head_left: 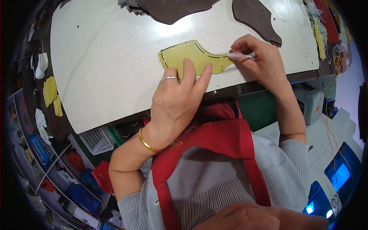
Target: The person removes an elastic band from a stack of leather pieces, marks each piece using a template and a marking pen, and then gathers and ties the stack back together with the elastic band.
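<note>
A yellow flat pattern piece [195,55] with narrow dark slots along its edges lies on the white tabletop near the front edge. My left hand [174,92] rests on it with fingers spread, fingertips pressing its lower middle; a ring and a gold bangle are on this hand and wrist. In my right hand [262,59] a slim white pen-like stick [240,56] is pinched between thumb and fingers. Its tip touches or hovers over the narrow right end of the pattern piece; I cannot tell which. My fingers partly cover that end.
Dark brown cut pieces [174,9] are stacked at the far edge, and another brown piece [256,21] lies at the far right of the white tabletop [103,76]. More yellow pieces [50,92] and a white glove [43,124] sit at left. Orange cords [326,111] hang at right.
</note>
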`<state>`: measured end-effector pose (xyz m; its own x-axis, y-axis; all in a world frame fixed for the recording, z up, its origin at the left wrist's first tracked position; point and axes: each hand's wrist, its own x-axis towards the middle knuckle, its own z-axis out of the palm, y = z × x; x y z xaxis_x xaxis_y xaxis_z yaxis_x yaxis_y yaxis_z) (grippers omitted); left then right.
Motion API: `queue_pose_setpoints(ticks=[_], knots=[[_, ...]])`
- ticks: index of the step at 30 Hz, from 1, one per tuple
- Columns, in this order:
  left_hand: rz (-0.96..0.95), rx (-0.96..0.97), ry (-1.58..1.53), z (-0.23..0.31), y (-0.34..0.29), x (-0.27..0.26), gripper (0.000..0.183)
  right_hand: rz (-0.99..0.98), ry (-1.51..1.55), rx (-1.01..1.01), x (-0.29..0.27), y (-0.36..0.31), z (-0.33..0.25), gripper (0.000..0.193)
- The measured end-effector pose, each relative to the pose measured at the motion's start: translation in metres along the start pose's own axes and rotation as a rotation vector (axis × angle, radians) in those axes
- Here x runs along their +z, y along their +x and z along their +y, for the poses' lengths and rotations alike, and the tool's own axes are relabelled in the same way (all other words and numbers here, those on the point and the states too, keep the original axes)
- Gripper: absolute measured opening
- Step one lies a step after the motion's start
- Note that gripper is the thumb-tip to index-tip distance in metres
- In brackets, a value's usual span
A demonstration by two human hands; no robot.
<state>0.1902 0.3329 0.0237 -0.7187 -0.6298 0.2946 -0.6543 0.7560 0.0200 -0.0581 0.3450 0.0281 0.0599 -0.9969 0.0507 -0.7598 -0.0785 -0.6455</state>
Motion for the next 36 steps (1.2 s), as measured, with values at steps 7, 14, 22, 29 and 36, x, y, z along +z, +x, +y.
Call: queue_pose_setpoints(ticks=[7,14,22,29,36], knots=[[-0.023,0.074,-0.018,0.014,-0.001,0.007,0.041,0.169,-0.074,-0.326,-0.015,0.037,-0.019,0.017],[0.077,0.06,-0.083,0.025,-0.005,0.015,0.029,-0.392,0.011,-0.386,0.037,0.071,-0.071,0.02],[0.057,0.047,0.024,0.023,0.004,0.011,0.033,-0.104,0.034,-0.323,0.029,0.08,-0.056,0.021],[0.109,0.019,0.062,0.024,0.008,0.018,0.032,0.052,-0.134,-0.319,0.021,0.03,-0.027,0.027],[0.03,0.018,0.077,0.024,0.013,0.012,0.032,0.089,-0.224,-0.245,-0.01,-0.003,-0.005,0.022]])
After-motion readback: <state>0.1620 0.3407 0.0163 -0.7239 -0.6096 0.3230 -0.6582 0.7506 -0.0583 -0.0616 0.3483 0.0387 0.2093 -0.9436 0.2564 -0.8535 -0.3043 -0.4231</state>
